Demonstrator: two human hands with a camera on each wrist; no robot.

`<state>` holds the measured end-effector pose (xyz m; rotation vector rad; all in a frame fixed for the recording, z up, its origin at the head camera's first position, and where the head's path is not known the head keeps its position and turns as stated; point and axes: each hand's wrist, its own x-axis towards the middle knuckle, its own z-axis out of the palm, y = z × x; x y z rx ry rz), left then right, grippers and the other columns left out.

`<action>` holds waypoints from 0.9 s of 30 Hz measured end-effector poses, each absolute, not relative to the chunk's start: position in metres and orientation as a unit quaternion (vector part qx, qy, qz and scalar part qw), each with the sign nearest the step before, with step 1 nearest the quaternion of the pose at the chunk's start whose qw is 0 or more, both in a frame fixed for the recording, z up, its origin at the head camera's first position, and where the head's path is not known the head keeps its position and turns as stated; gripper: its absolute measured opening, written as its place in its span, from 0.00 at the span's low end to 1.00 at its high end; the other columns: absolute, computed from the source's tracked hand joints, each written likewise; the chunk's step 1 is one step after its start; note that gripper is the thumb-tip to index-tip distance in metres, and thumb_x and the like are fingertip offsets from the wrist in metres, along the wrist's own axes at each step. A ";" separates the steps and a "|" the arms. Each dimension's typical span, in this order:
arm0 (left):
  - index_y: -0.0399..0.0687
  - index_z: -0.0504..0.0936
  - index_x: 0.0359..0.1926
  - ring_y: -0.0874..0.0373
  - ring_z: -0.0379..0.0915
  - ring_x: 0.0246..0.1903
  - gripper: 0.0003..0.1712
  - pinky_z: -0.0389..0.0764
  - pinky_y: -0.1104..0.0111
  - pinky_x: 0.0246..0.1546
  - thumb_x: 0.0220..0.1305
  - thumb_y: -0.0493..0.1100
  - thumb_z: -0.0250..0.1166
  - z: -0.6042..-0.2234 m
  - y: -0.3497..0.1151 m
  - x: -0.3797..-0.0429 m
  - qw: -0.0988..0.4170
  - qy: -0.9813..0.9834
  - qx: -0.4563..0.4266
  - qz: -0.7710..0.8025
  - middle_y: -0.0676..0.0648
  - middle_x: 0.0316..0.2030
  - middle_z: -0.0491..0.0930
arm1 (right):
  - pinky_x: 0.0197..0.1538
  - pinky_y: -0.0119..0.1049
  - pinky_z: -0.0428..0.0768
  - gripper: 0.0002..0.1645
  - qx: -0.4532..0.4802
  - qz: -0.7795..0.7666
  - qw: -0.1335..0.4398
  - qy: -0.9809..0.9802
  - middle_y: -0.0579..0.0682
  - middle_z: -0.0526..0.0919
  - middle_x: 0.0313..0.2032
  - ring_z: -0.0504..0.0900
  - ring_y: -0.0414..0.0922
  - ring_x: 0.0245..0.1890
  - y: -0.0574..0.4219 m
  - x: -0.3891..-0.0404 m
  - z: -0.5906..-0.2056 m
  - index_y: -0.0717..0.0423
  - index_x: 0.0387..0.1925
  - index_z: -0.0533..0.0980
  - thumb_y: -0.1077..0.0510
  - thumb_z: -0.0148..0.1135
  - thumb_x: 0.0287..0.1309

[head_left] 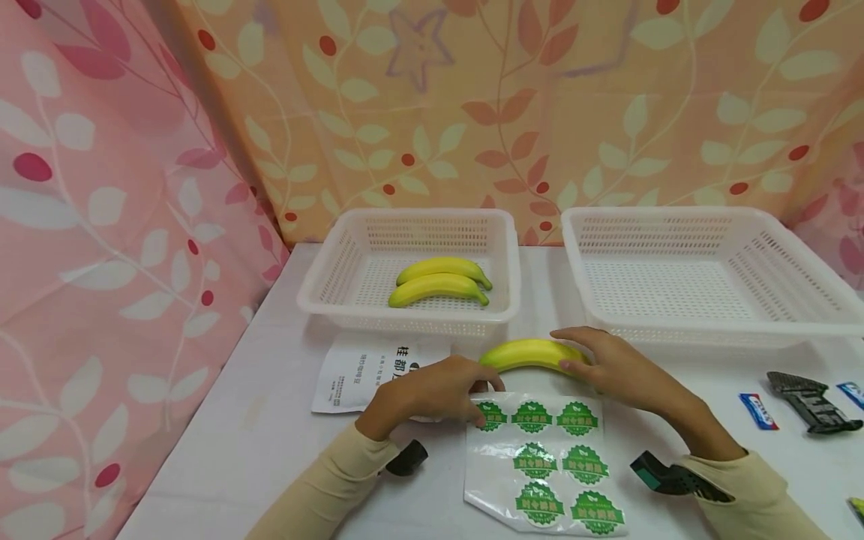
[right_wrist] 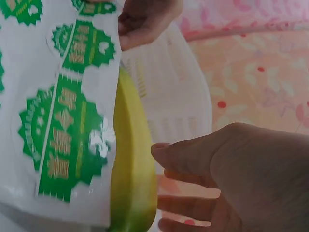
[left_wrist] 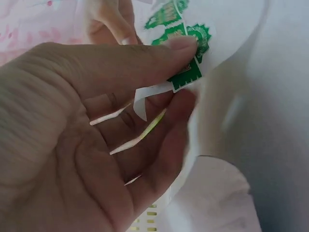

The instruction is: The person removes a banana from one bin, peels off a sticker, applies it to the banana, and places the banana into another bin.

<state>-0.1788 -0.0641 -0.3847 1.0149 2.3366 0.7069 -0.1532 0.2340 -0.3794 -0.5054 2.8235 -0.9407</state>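
Head view: my left grip point(head_left: 435, 390) pinches a green sticker point(left_wrist: 186, 79) at the far left corner of the sheet point(head_left: 489, 476), and my right grip point(head_left: 617, 371) loosely holds the right end of a banana point(head_left: 523, 352) on the table point(head_left: 223, 450), just beyond the sheet. Two bananas point(head_left: 435, 286) already lie in the left basket point(head_left: 405, 320); this third, I judge, is left to label. Stickers read 时令鲜果; the white pouch's point(head_left: 344, 375) large characters are partly hidden.
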 end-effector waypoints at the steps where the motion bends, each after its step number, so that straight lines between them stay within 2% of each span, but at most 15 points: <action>1: 0.54 0.86 0.60 0.66 0.76 0.45 0.28 0.78 0.73 0.50 0.59 0.42 0.81 -0.385 -0.065 -0.180 0.246 0.855 0.372 0.265 0.58 0.45 0.82 | 0.69 0.73 0.67 0.31 -0.170 -0.309 0.057 0.934 0.64 0.76 0.70 0.69 0.68 0.73 0.231 -0.151 -0.377 0.57 0.71 0.76 0.49 0.67 0.73; 3: 0.52 0.86 0.59 0.66 0.76 0.48 0.26 0.78 0.72 0.53 0.59 0.43 0.81 -0.386 -0.067 -0.183 0.247 0.851 0.371 0.279 0.58 0.48 0.83 | 0.70 0.74 0.66 0.29 -0.184 -0.315 0.045 0.930 0.61 0.76 0.71 0.68 0.67 0.74 0.224 -0.146 -0.372 0.54 0.70 0.77 0.49 0.67 0.73; 5: 0.50 0.86 0.58 0.66 0.76 0.47 0.25 0.78 0.71 0.54 0.60 0.43 0.81 -0.385 -0.068 -0.185 0.253 0.844 0.367 0.297 0.57 0.49 0.84 | 0.68 0.73 0.69 0.26 -0.211 -0.325 0.022 0.922 0.56 0.77 0.70 0.70 0.63 0.72 0.217 -0.142 -0.370 0.50 0.67 0.80 0.50 0.68 0.72; 7: 0.47 0.86 0.57 0.66 0.78 0.42 0.24 0.80 0.71 0.50 0.60 0.42 0.80 -0.385 -0.069 -0.187 0.264 0.834 0.363 0.320 0.55 0.47 0.84 | 0.66 0.64 0.76 0.23 -0.248 -0.339 -0.006 0.908 0.49 0.81 0.66 0.74 0.56 0.69 0.210 -0.137 -0.370 0.48 0.64 0.83 0.53 0.71 0.69; 9: 0.43 0.84 0.58 0.65 0.80 0.35 0.25 0.82 0.71 0.44 0.62 0.40 0.79 -0.385 -0.069 -0.187 0.288 0.820 0.351 0.349 0.54 0.44 0.85 | 0.62 0.52 0.81 0.21 -0.289 -0.350 -0.030 0.891 0.42 0.83 0.61 0.76 0.48 0.63 0.203 -0.134 -0.373 0.48 0.60 0.85 0.55 0.74 0.66; 11: 0.42 0.82 0.61 0.62 0.82 0.30 0.26 0.84 0.70 0.38 0.62 0.38 0.78 -0.384 -0.069 -0.188 0.316 0.802 0.336 0.379 0.54 0.42 0.86 | 0.58 0.41 0.82 0.21 -0.325 -0.358 -0.039 0.875 0.38 0.85 0.57 0.76 0.42 0.59 0.196 -0.130 -0.377 0.47 0.57 0.87 0.57 0.77 0.62; 13: 0.44 0.80 0.64 0.58 0.86 0.30 0.28 0.85 0.68 0.37 0.64 0.38 0.77 -0.384 -0.070 -0.188 0.340 0.787 0.322 0.403 0.54 0.42 0.86 | 0.57 0.36 0.81 0.22 -0.348 -0.361 -0.034 0.865 0.36 0.85 0.55 0.76 0.39 0.58 0.189 -0.127 -0.381 0.45 0.55 0.87 0.57 0.80 0.59; 15: 0.49 0.79 0.65 0.57 0.87 0.35 0.29 0.85 0.67 0.42 0.64 0.40 0.76 -0.382 -0.071 -0.188 0.350 0.777 0.312 0.420 0.54 0.46 0.86 | 0.58 0.35 0.80 0.22 -0.359 -0.354 -0.022 0.863 0.35 0.85 0.55 0.76 0.38 0.57 0.184 -0.125 -0.384 0.44 0.54 0.88 0.55 0.81 0.57; 17: 0.56 0.80 0.64 0.58 0.85 0.47 0.29 0.83 0.66 0.49 0.63 0.43 0.76 -0.380 -0.072 -0.188 0.351 0.774 0.308 0.428 0.56 0.51 0.83 | 0.59 0.37 0.80 0.22 -0.361 -0.346 -0.012 0.866 0.36 0.85 0.55 0.76 0.39 0.57 0.180 -0.123 -0.387 0.42 0.54 0.88 0.52 0.81 0.57; 20: 0.62 0.80 0.63 0.57 0.75 0.63 0.31 0.78 0.64 0.59 0.59 0.47 0.79 -0.378 -0.073 -0.189 0.350 0.772 0.311 0.430 0.59 0.59 0.80 | 0.59 0.38 0.79 0.21 -0.350 -0.336 0.002 0.874 0.36 0.83 0.55 0.76 0.39 0.57 0.178 -0.123 -0.390 0.40 0.54 0.87 0.46 0.80 0.58; 22: 0.65 0.80 0.64 0.58 0.67 0.70 0.34 0.74 0.64 0.64 0.56 0.48 0.81 -0.376 -0.073 -0.189 0.355 0.769 0.312 0.430 0.62 0.63 0.76 | 0.59 0.38 0.79 0.22 -0.342 -0.338 0.009 0.877 0.36 0.83 0.54 0.75 0.39 0.57 0.178 -0.122 -0.390 0.40 0.54 0.87 0.44 0.79 0.59; 24: 0.64 0.78 0.65 0.58 0.70 0.69 0.38 0.73 0.64 0.66 0.54 0.46 0.82 -0.376 -0.074 -0.190 0.366 0.761 0.314 0.435 0.61 0.65 0.75 | 0.59 0.38 0.79 0.22 -0.336 -0.340 0.013 0.879 0.35 0.82 0.54 0.75 0.39 0.56 0.177 -0.123 -0.391 0.39 0.54 0.87 0.43 0.79 0.59; 27: 0.63 0.75 0.67 0.58 0.82 0.56 0.41 0.73 0.67 0.64 0.54 0.43 0.82 -0.375 -0.074 -0.190 0.385 0.745 0.312 0.446 0.57 0.66 0.74 | 0.59 0.39 0.79 0.22 -0.333 -0.341 0.014 0.879 0.34 0.81 0.53 0.75 0.38 0.56 0.178 -0.123 -0.390 0.38 0.54 0.86 0.41 0.78 0.59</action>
